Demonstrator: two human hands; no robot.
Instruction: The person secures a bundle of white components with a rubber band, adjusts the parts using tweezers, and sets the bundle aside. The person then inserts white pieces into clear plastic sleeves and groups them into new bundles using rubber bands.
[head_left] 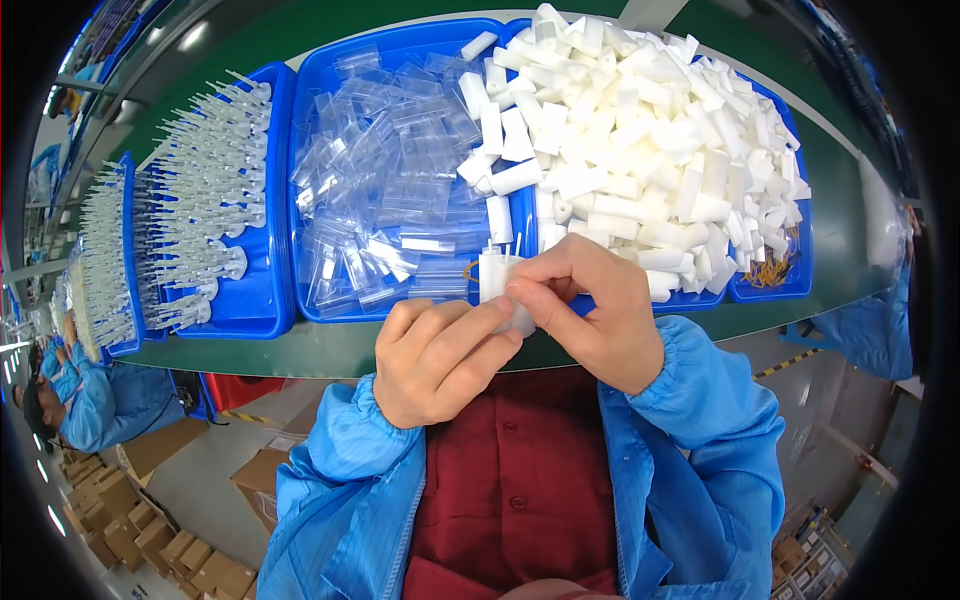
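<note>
At a green worktop (300, 357), a worker is holding a small white piece (492, 278) upright at the near edge of a blue tray (400, 37) of clear plastic sleeves (390, 150). The left hand (440, 360) is clamping its grip on the lower part; the right hand (592, 305) is pinching the side between thumb and forefinger. Good work is likely calling for light, even pressure, the left steadying while the right is guiding, thin white tips (490, 247) staying straight.
</note>
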